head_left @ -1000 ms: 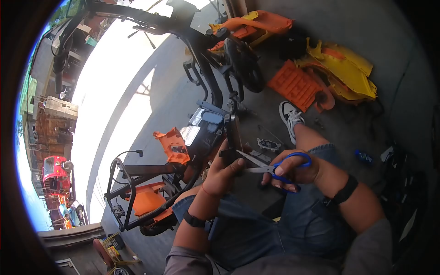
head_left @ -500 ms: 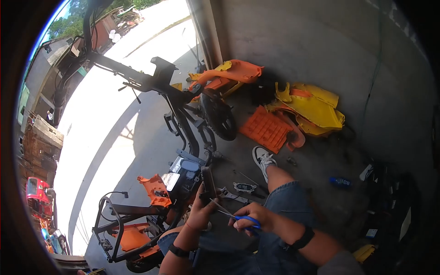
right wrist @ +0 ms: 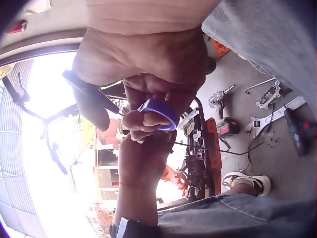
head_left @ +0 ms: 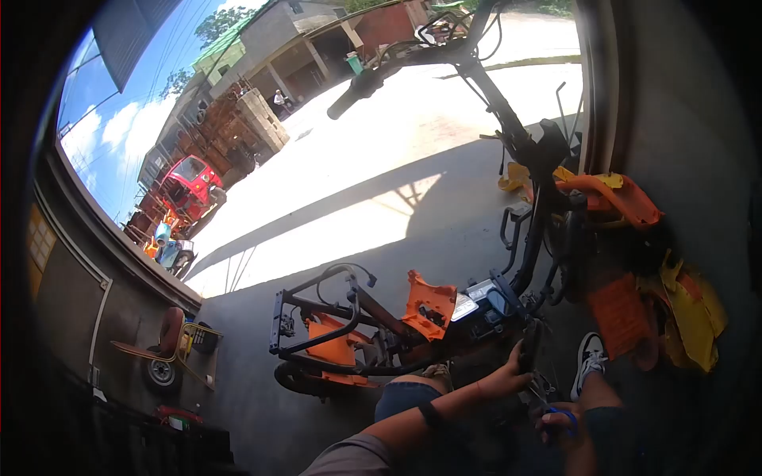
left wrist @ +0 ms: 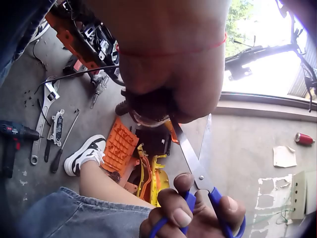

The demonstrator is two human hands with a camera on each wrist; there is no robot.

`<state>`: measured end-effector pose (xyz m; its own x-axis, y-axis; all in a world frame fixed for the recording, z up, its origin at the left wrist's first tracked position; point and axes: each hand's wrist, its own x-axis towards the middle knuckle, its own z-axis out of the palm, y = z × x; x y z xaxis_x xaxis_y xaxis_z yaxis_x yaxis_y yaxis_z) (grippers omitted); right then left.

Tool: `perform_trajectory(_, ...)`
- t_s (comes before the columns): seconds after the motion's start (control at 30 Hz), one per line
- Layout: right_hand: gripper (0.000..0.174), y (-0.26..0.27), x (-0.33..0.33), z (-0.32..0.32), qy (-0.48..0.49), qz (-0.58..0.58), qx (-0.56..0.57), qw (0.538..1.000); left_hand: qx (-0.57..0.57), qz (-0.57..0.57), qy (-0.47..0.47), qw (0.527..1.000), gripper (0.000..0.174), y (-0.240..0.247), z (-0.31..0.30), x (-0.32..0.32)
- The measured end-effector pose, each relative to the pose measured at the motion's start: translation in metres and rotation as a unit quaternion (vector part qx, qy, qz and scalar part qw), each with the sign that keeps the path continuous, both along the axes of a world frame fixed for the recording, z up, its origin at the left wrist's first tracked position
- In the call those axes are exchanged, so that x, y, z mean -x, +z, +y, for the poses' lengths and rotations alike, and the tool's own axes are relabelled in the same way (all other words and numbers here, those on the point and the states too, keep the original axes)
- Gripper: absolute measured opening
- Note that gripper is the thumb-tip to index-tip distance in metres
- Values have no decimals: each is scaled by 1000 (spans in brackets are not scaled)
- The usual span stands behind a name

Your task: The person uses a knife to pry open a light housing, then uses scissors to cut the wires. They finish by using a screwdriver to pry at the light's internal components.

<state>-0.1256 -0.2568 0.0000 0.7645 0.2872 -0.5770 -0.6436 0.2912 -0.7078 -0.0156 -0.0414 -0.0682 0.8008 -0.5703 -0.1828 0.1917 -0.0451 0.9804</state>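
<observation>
Blue-handled scissors (left wrist: 200, 177) are sitting in the right hand (left wrist: 203, 218), whose fingers are gripping the handles; slightly parted blades are reaching the left hand (left wrist: 195, 87), which is holding a dark piece (left wrist: 153, 105). The head view is now facing more doorway (head_left: 599, 87); the scissor work seems to be continuing beside a stripped scooter (head_left: 341, 369).

1 scissors (left wrist: 200, 177); 2 shoes (left wrist: 87, 155); 1 adjustable wrench (left wrist: 48, 101); 1 black drill (left wrist: 19, 130); 1 red can (left wrist: 304, 139); 1 red three-wheeler (head_left: 192, 189).

The grey floor (head_left: 250, 341) carries an adjustable wrench (left wrist: 41, 126), a drill (left wrist: 17, 130), a screwdriver (left wrist: 57, 161) — and an orange panel (left wrist: 119, 148), yellow panels (left wrist: 162, 187).
</observation>
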Motion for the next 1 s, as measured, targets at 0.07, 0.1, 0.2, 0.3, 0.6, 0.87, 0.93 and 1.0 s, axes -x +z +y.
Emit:
perform_trajectory(0.07, 40, -24, 1, -5, 9, -8, -13, 1000, 31, 66, -19, 997, 101, 0, -1, 0)
perform_trajectory(0.1, 41, -34, 2, -8, 3, -3, -22, 1000, 32, 64, -13, 997, 101, -5, 0, -1)
perform_trajectory(0.2, 39, 22, -8, 11, 27, -29, 8, 999, 25, 60, 0, 998, 105, -15, 1, -2)
perform_trajectory(0.3, 41, 16, -8, 15, 26, -40, 26, 999, -2, 53, 1, 999, 105, -12, 1, -2)
perform_trajectory(0.6, 34, 14, -11, 21, 31, -29, 54, 998, -63, 50, 49, 996, 102, -26, -4, -1)
perform_trajectory(0.87, 38, -64, -18, -34, 73, 88, -316, 942, 74, 234, 44, 968, 86, 31, -1, -8)
perform_trajectory(0.93, 35, 39, 3, -1, -67, -47, -90, 993, 104, 206, 11, 973, 87, 56, 6, -9)
perform_trajectory(1.0, 39, 52, 1, -5, -36, 12, -64, 997, 109, 225, -5, 968, 87, 55, 12, -12)
